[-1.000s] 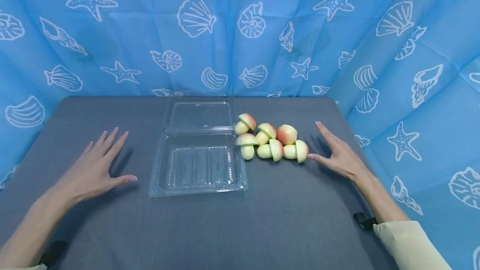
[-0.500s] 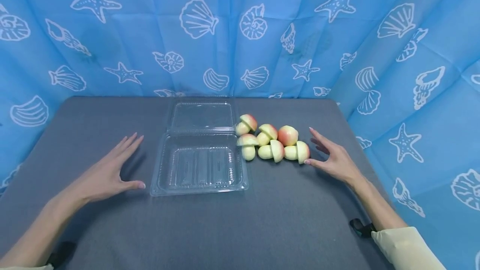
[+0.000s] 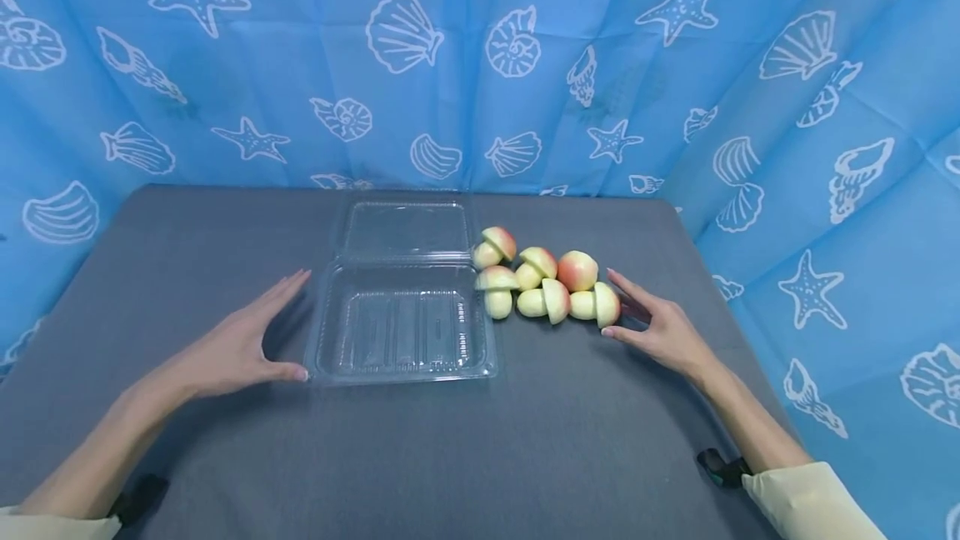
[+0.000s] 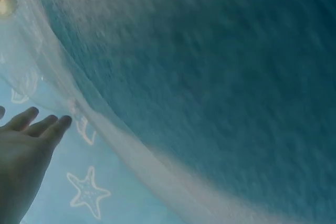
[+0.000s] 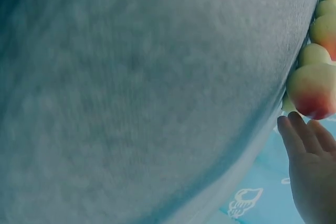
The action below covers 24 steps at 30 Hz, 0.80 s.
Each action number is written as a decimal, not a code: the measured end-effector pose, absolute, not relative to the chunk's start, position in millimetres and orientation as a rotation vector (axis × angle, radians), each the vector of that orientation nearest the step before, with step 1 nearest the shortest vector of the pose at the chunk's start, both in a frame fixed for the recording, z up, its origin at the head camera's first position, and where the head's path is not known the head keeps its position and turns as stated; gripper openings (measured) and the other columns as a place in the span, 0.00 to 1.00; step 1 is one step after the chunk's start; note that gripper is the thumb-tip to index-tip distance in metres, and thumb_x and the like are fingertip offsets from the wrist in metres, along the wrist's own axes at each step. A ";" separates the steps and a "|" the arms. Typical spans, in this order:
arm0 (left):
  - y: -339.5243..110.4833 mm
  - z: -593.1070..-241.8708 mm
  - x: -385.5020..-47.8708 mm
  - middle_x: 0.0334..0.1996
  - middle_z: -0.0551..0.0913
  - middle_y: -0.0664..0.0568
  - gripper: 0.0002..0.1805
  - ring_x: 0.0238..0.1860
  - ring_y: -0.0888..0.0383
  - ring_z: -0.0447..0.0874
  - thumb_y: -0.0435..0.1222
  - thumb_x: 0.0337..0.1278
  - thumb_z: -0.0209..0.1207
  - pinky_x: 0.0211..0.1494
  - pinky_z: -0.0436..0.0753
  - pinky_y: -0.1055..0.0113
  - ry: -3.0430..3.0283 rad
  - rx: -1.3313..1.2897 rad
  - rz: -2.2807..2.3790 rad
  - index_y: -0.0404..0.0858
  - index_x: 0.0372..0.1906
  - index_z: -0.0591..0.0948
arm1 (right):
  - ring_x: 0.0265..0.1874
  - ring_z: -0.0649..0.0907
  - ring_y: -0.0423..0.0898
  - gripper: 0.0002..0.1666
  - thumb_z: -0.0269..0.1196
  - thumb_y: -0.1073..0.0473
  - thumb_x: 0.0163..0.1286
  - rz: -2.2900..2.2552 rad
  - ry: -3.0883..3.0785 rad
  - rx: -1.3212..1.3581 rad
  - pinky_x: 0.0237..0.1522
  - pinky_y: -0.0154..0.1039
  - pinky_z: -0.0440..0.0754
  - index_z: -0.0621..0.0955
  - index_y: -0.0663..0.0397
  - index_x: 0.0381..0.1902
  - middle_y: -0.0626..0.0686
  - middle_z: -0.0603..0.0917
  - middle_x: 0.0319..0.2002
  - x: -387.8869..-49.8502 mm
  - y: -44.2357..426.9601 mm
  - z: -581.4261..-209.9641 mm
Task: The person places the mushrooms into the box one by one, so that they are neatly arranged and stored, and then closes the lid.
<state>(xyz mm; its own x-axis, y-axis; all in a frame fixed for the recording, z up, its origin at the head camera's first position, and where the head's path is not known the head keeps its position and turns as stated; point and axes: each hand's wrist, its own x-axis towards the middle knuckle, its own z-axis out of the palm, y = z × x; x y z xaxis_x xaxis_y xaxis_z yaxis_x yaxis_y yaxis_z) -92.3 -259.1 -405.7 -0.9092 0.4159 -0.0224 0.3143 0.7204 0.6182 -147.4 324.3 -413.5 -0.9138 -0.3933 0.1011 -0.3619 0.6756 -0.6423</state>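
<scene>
Mushroom-shaped pieces (image 3: 553, 300) bunched on grey table (image 3: 420, 461), along clear container's (image 3: 403, 376) right side, and here, right hand (image 3: 663, 332) beside the bunch's right end, left hand (image 3: 232, 354) by container's left edge, both with fingers parted, released

The bench (image 3: 450, 457) has a plain grey, fabric-like top with rounded far corners. On it lies a clear plastic clamshell container (image 3: 401, 378), opened flat with its lid (image 3: 408, 229) toward the far edge, and, just to its right, six red-and-cream model mushrooms (image 3: 557, 300) clustered in two loose rows of three.
</scene>
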 end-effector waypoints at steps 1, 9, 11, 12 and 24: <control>-256.7 -405.9 -92.9 0.80 0.44 0.42 0.68 0.76 0.33 0.44 0.56 0.41 0.76 0.64 0.56 0.27 2.748 0.596 0.964 0.53 0.81 0.42 | 0.61 0.78 0.58 0.51 0.73 0.55 0.62 -1.073 2.837 -0.633 0.57 0.50 0.77 0.61 0.43 0.78 0.60 0.68 0.72 -147.0 324.0 -414.7; -242.7 -412.0 -95.8 0.80 0.44 0.42 0.69 0.76 0.33 0.46 0.52 0.41 0.77 0.67 0.55 0.29 2.657 0.591 1.057 0.55 0.81 0.38 | 0.59 0.81 0.56 0.46 0.74 0.56 0.61 -1.029 2.904 -0.651 0.55 0.45 0.78 0.67 0.49 0.75 0.59 0.73 0.68 -149.6 318.3 -418.4; -241.0 -412.8 -97.4 0.80 0.44 0.42 0.70 0.76 0.33 0.46 0.53 0.41 0.77 0.67 0.56 0.30 2.653 0.585 1.051 0.54 0.81 0.38 | 0.58 0.81 0.55 0.45 0.74 0.57 0.61 -1.003 2.925 -0.662 0.55 0.46 0.78 0.68 0.48 0.74 0.60 0.74 0.67 -150.3 317.6 -419.0; -240.2 -412.9 -98.4 0.80 0.44 0.42 0.71 0.76 0.33 0.46 0.54 0.41 0.77 0.67 0.56 0.30 2.648 0.584 1.050 0.53 0.81 0.37 | 0.58 0.81 0.55 0.44 0.73 0.57 0.61 -0.993 2.932 -0.662 0.55 0.46 0.78 0.69 0.48 0.74 0.59 0.75 0.67 -150.7 317.2 -419.2; -233.2 -414.6 -104.6 0.79 0.43 0.41 0.72 0.77 0.35 0.44 0.57 0.38 0.77 0.70 0.54 0.33 2.610 0.585 1.049 0.52 0.81 0.37 | 0.52 0.84 0.52 0.38 0.70 0.58 0.65 -1.046 2.911 -0.669 0.50 0.43 0.82 0.71 0.52 0.72 0.61 0.78 0.63 -149.9 319.2 -417.3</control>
<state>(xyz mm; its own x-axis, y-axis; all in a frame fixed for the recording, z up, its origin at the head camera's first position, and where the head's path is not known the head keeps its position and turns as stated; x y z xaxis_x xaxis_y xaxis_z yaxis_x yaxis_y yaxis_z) -104.6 -233.2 -414.6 -0.8828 0.4600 -0.0949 0.2662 0.6566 0.7057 -149.9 319.2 -417.3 -0.9104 -0.3810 0.1613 -0.3966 0.6922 -0.6030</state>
